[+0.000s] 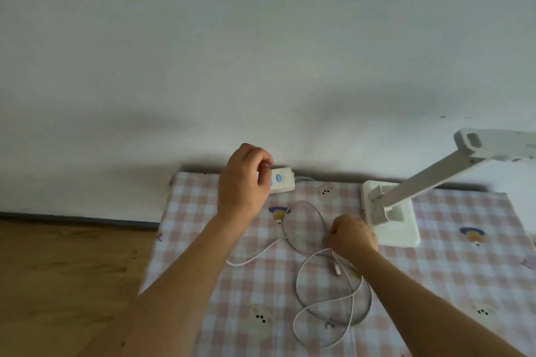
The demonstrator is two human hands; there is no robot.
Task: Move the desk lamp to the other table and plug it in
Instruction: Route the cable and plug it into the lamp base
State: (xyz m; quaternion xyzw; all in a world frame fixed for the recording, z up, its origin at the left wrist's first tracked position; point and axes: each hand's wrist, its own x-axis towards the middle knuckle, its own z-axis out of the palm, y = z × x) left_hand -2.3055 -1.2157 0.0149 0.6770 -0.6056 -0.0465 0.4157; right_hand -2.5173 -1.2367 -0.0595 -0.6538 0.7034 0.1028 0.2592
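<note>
The desk lamp (429, 180) stands at the right of the frame on a surface (452, 278) covered with a pink-and-white checked cloth. Its square white base sits flat, and its arm slants up toward the right edge, where the head is cut off. The lamp's white cable (304, 272) lies in loose loops across the middle of the cloth. The right hand (351, 236) is just beside the lamp base, its fingers (333, 236) curled and pinching the cable, whose small plug end lies just below the hand. At the far edge of the surface, against the wall (261, 38), lies a white power strip (282, 181) with a blue button. The left hand (243, 180) covers its left end, fingers (265, 164) curled round it. Wooden floor (58, 269) shows at lower left.
</note>
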